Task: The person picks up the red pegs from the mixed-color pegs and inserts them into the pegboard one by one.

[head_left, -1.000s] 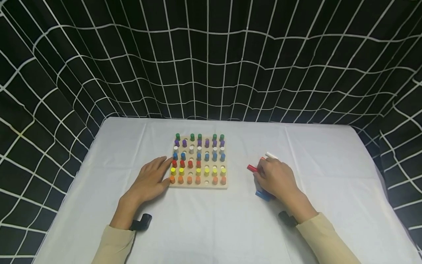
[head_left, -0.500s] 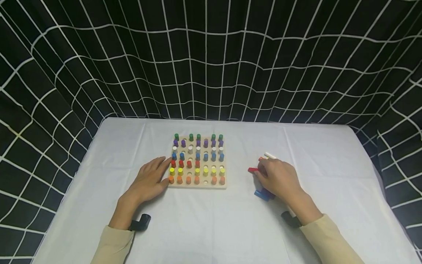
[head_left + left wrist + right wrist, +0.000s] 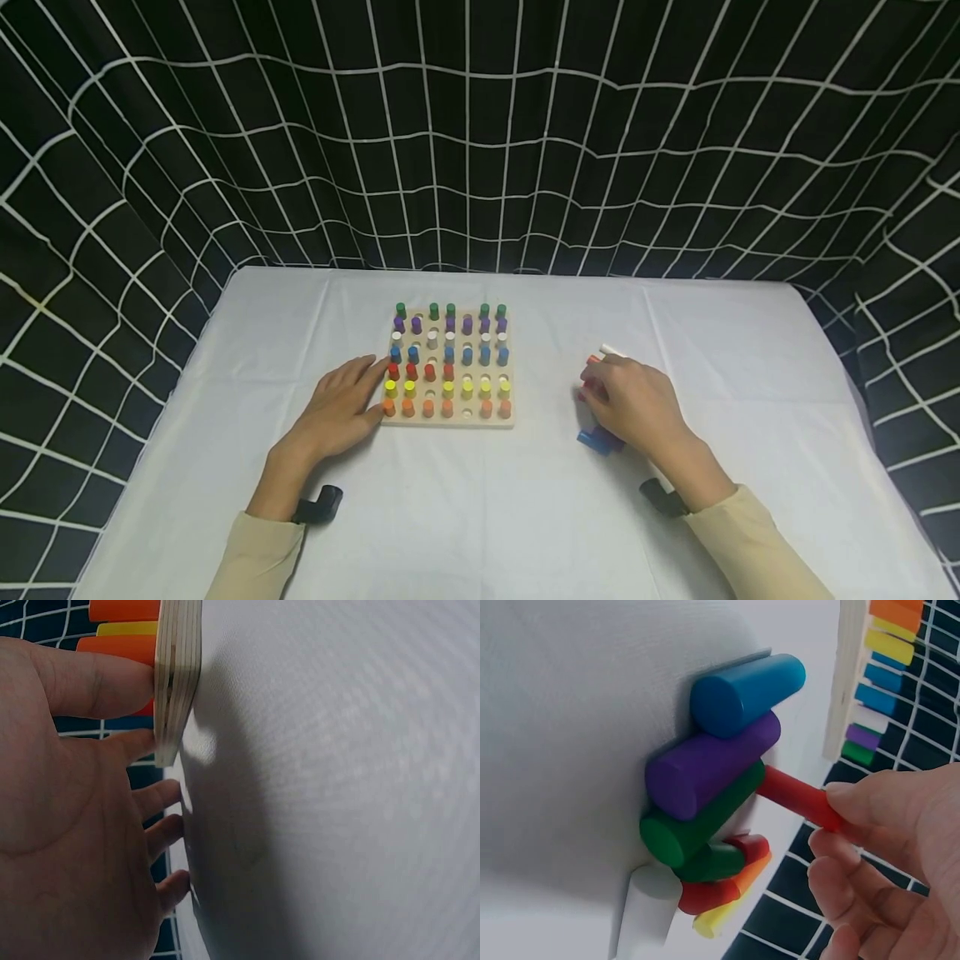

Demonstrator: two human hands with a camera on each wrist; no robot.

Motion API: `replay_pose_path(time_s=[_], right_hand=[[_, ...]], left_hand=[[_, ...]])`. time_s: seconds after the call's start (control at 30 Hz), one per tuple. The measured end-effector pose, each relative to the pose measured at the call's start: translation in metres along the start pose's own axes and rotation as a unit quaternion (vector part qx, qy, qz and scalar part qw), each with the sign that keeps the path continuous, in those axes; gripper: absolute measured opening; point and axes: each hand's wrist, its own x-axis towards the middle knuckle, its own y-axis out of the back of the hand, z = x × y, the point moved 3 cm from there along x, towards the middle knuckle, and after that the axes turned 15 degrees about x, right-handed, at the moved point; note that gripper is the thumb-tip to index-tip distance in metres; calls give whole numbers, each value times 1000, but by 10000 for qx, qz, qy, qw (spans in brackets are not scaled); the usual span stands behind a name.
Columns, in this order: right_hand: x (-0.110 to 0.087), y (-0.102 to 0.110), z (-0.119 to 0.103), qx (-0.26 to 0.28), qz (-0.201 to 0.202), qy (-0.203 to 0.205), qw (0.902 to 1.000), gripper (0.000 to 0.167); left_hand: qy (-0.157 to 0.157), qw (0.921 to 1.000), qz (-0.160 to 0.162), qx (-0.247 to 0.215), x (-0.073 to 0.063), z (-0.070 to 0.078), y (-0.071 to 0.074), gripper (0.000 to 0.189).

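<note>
A wooden pegboard (image 3: 450, 422) bears rows of coloured pegs, with several holes bare. My left hand (image 3: 337, 412) rests at its left side, thumb and index finger touching the edge, the other fingers loosely spread on the cloth. To the right of the board, my right hand (image 3: 637, 402) pinches a red peg (image 3: 795, 795) between thumb and fingertips. In the right wrist view the peg's far end lies by a green peg (image 3: 697, 817); I cannot tell whether they touch. Beside it lie a purple peg (image 3: 709, 765) and a blue peg (image 3: 746, 696).
More loose pegs lie under and beyond my right hand: a white peg (image 3: 649, 907), a yellow peg (image 3: 714, 921), an orange peg (image 3: 753, 873) and some red and green ones. A white cloth (image 3: 480, 517) covers the table. Dark curtains with white netting (image 3: 480, 167) surround it.
The red peg, which stuck out leftward from my right fingertips, is now turned and mostly hidden by them in the head view. My left hand stays by the board.
</note>
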Motion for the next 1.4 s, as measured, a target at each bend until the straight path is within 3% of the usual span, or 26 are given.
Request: replay_pose_path(time_s=[0.33, 0.8, 1.1, 1.4], right_hand=[[2, -1, -2, -60, -40, -96, 9999, 10], [8, -2, -5, -34, 175, 309, 9994, 8], [11, -6, -12, 113, 65, 215, 9997, 11], [17, -16, -18, 228, 179, 390, 9988, 9]], left_hand=[[13, 10000, 11, 31, 1, 0, -1, 74], [14, 10000, -27, -39, 1, 0, -2, 74], [48, 10000, 30, -25, 3, 4, -1, 73], [25, 10000, 14, -64, 1, 2, 0, 73]])
